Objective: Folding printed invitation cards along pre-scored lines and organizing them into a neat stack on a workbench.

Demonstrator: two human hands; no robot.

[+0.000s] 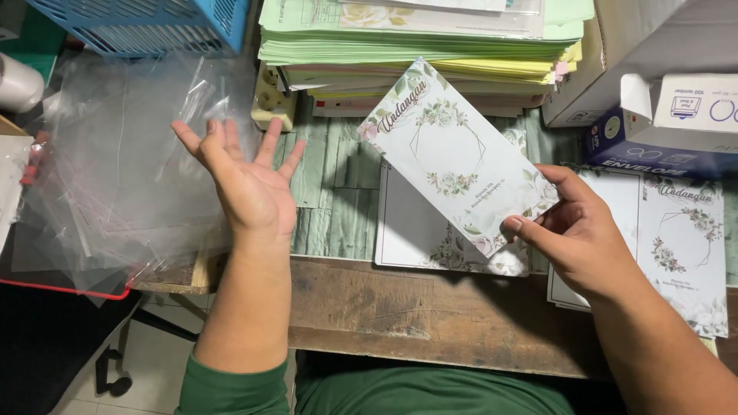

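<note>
The worn wooden surface carries a tall stack of pale green and yellow paper sheets at the back and a heap of clear plastic sleeves at the left. The left hand hovers over that heap, grip released, fingers spread. The right hand pinches a white floral-printed rectangular card by its lower corner, raised above the surface; it looks light, stiff and easily creased, best held by an edge. More cards beneath are partly hidden

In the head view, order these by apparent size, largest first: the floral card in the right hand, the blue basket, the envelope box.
1. floral card, though it is nearest the camera.
2. blue basket and envelope box: both cropped, unsure.
</note>
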